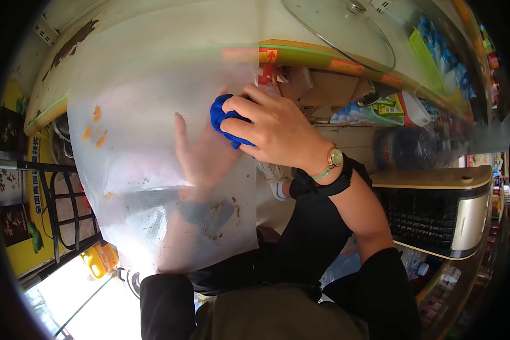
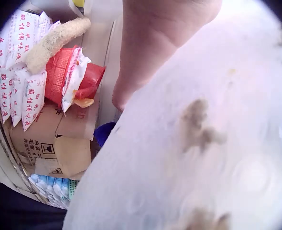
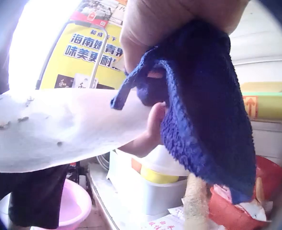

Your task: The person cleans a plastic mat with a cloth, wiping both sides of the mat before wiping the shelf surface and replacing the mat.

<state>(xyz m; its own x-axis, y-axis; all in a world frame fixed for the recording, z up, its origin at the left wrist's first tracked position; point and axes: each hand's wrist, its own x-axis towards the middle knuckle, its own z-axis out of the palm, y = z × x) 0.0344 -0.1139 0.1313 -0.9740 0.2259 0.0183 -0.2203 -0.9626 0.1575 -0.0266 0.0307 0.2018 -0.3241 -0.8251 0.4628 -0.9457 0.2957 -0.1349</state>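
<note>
I hold up a translucent plastic sheet [image 1: 136,85] marked with orange and brown stains. My left hand [image 1: 198,156] lies flat behind it, fingers straight, and shows through the plastic. My right hand [image 1: 272,130], with a watch on its wrist, grips a bunched blue cloth [image 1: 220,116] and presses it on the sheet near the right edge. In the right wrist view the blue cloth [image 3: 208,120] hangs from my right hand [image 3: 179,19] over the sheet [image 3: 59,129]. In the left wrist view my left hand [image 2: 150,43] rests on the stained sheet [image 2: 203,143].
A glass lid [image 1: 345,28] lies on the counter above. Cardboard boxes [image 2: 59,134], a red net bag [image 2: 59,81] and white packets sit behind the sheet. A black-and-cream appliance [image 1: 436,209] stands at right, a metal rack [image 1: 62,204] at left, a pink basin [image 3: 74,206] below.
</note>
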